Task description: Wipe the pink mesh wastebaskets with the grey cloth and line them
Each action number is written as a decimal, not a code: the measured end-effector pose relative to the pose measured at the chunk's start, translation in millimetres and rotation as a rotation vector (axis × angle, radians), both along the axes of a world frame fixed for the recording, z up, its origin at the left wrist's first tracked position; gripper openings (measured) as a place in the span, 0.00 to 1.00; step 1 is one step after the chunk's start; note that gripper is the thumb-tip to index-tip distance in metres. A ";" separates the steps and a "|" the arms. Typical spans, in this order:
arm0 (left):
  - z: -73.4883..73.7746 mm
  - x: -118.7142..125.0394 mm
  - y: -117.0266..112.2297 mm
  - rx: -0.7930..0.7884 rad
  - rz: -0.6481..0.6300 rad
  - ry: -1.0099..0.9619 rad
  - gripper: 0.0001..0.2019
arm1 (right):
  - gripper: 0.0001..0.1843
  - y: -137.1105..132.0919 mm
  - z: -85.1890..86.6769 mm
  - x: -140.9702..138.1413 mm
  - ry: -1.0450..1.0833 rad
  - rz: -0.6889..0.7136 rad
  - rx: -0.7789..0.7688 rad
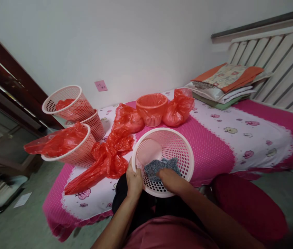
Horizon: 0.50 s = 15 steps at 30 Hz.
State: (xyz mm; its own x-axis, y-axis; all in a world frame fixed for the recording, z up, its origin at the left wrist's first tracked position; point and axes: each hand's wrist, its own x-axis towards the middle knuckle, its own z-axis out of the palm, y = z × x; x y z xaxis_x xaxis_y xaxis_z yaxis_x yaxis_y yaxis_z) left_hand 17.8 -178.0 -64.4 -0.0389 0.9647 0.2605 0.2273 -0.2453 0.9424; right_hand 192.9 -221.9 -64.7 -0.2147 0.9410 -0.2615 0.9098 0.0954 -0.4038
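Observation:
A pale pink plastic mesh basket (177, 138) is tilted toward me at the near edge of the bed. My left hand (134, 180) grips its rim on the left side. My right hand (171, 180) reaches inside the basket, its fingers pressed on a grey-blue cloth (159, 167) against the inner wall. A black item lies under the basket by my lap.
Crumpled red plastic bags (110, 155) lie on the pink bedspread (213, 145). Three mesh baskets (71, 103) stand stacked at the left, some with red bags inside. A red-lined basket (152, 108) and a full red bag (179, 107) stand behind. Folded bedding (224, 84) sits by the headboard.

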 end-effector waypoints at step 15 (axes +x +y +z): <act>3.1 -1.8 3.0 -0.009 0.024 0.003 0.32 | 0.24 -39.8 27.1 8.0 0.258 0.130 0.148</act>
State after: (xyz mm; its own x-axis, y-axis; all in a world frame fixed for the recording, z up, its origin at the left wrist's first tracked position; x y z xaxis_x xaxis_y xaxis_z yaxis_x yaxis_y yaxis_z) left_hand 16.0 -175.0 -61.3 -0.0610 0.9659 0.2516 0.2362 -0.2310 0.9439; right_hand 200.9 -261.7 -37.6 -0.3767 0.9252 -0.0456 0.7556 0.2784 -0.5930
